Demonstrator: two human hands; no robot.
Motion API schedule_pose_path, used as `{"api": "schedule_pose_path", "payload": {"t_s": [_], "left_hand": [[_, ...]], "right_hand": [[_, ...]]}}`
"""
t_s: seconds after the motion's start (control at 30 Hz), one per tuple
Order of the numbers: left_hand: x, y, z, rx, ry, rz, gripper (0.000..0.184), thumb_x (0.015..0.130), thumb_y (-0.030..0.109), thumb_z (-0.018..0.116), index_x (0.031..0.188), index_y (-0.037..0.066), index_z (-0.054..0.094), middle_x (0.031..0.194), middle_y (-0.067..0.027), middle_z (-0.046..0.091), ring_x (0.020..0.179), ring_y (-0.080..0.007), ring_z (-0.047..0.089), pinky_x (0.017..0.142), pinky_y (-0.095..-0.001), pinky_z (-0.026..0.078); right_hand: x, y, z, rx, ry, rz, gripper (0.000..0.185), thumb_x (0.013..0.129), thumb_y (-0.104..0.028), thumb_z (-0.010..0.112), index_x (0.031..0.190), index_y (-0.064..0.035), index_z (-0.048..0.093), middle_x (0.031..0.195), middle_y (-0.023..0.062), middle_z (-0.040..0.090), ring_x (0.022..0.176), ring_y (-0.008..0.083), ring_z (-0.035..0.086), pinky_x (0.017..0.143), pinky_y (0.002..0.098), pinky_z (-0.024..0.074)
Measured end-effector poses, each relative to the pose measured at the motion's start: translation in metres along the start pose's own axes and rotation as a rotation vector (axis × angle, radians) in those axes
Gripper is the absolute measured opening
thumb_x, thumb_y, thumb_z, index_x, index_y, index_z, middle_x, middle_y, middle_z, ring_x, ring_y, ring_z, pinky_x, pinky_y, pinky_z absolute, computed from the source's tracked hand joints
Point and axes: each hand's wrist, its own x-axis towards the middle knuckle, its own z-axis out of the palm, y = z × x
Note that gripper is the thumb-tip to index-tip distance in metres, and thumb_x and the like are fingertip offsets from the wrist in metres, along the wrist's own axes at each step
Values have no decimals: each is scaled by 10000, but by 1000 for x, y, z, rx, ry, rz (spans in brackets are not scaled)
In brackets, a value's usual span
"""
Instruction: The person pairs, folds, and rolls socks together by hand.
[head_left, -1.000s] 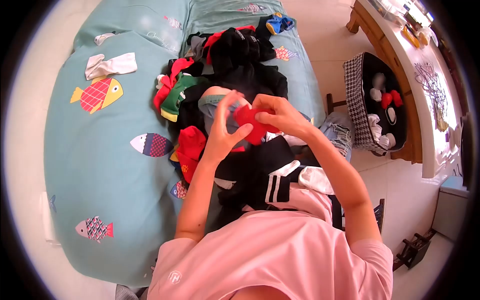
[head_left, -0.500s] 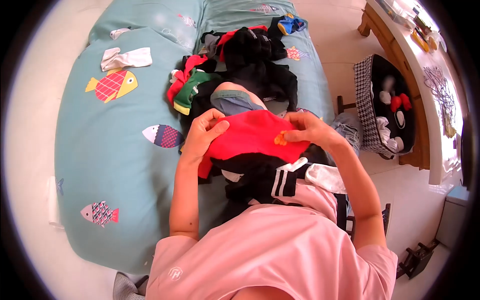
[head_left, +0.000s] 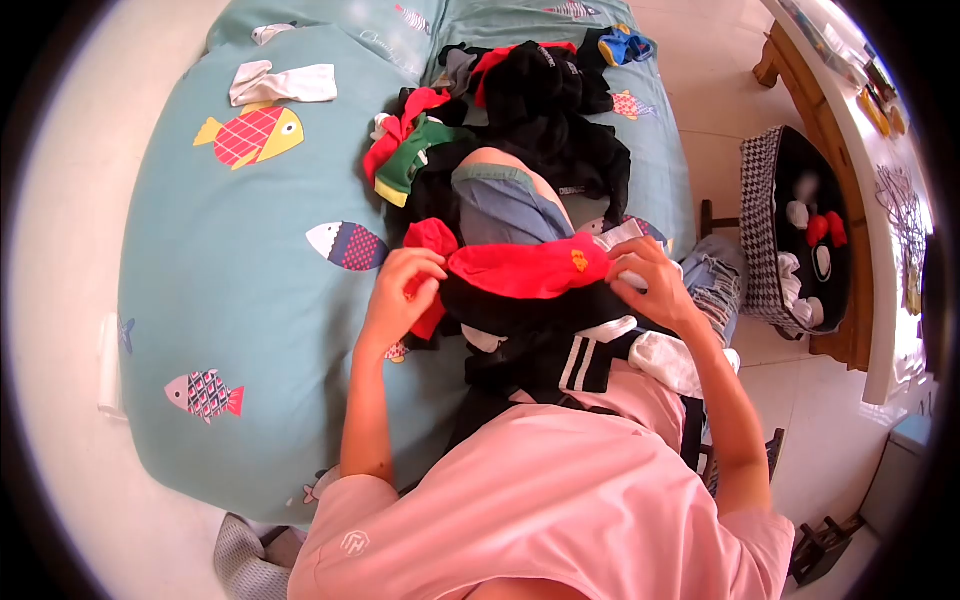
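Now lowered, red sock [head_left: 530, 270], more denim [head_left: 510, 208] showing

On my feed I count one left hand [head_left: 398, 297], one right hand [head_left: 655, 282] and one red sock [head_left: 520, 270] between them. I also count one green sock [head_left: 412, 158] and one houndstooth basket [head_left: 761, 230].

Pale tiled floor [head_left: 708, 90] between a blue-green bed [head_left: 235, 310] and a white-topped wooden table [head_left: 822, 108].

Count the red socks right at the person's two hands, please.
2. The first red sock lies between the left hand and right hand; the second red sock is partly covered by the left hand. Others may be hidden.
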Motion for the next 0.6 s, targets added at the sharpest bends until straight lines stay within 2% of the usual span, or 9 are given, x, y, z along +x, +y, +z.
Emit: {"api": "schedule_pose_path", "payload": {"t_s": [0.07, 0.17, 0.2, 0.3, 0.33, 0.37, 0.5, 0.53, 0.6], "left_hand": [[-2, -7, 7, -243, 169, -164, 99, 808, -18, 514, 875, 7, 582, 952, -93, 599, 911, -184, 575, 823, -296, 440], [10, -11, 36, -247, 280, -218, 125, 815, -26, 510, 904, 8, 591, 945, -85, 599, 892, -161, 575, 795, -277, 449], [16, -4, 43, -116, 270, -193, 131, 803, -25, 536, 915, 8, 593, 942, -80, 599, 863, -171, 580, 785, -267, 451], [6, -18, 63, 180, 56, -42, 364, 731, 78, 669, 1076, 50, 559, 1093, -86, 544, 1042, -243, 505, 911, -335, 391], [-5, -31, 70, 60, 14, -131, 523, 692, 120, 712, 1169, 77, 500, 1193, -111, 470, 1139, -291, 410, 968, -385, 339], [-15, -45, 76, 35, 29, -146, 588, 681, 130, 723, 1204, 73, 461, 1221, -126, 440, 1161, -317, 391, 987, -402, 319], [-21, -48, 78, -123, 28, -227, 572, 717, 190, 706, 1202, 42, 442, 1198, -133, 448, 1169, -302, 397, 993, -375, 307], [-19, -53, 77, -278, 37, -380, 490, 758, 229, 679, 1154, 19, 479, 1186, -125, 459, 1155, -264, 418, 986, -339, 308], [-11, -55, 74, -425, 105, -527, 349, 810, 229, 639, 1052, 0, 535, 1016, -68, 551, 1012, -190, 514, 906, -286, 366]], "right_hand": [[4, -2, 3, 49, 58, 56, 91, 706, -38, 629, 795, -33, 608, 945, 111, 585, 904, 295, 548, 797, 366, 448], [23, -18, 17, 79, 128, -11, 105, 714, -32, 618, 818, -36, 606, 931, 110, 583, 890, 296, 547, 780, 362, 453], [25, -16, 28, 91, 110, -58, 149, 712, -32, 621, 859, -46, 604, 904, 109, 577, 875, 296, 546, 768, 363, 456], [17, -19, 52, 93, -50, -83, 183, 702, -36, 631, 881, -61, 606, 926, 94, 564, 891, 288, 538, 771, 364, 456], [9, -20, 58, 60, -62, -64, 194, 696, -44, 638, 886, -73, 615, 967, 78, 548, 918, 277, 527, 780, 361, 455], [4, -20, 61, 58, -48, -71, 198, 697, -47, 639, 891, -76, 617, 980, 75, 544, 927, 276, 524, 785, 360, 455], [3, -18, 58, 82, -49, -41, 173, 710, -64, 637, 882, -83, 637, 982, 59, 549, 941, 257, 527, 803, 351, 454], [7, -14, 55, 109, -79, -30, 157, 714, -67, 636, 870, -83, 640, 976, 56, 552, 940, 253, 529, 801, 349, 456], [14, -11, 50, 120, -115, -56, 102, 732, -82, 631, 832, -84, 648, 940, 47, 561, 909, 241, 543, 782, 342, 462]]}}
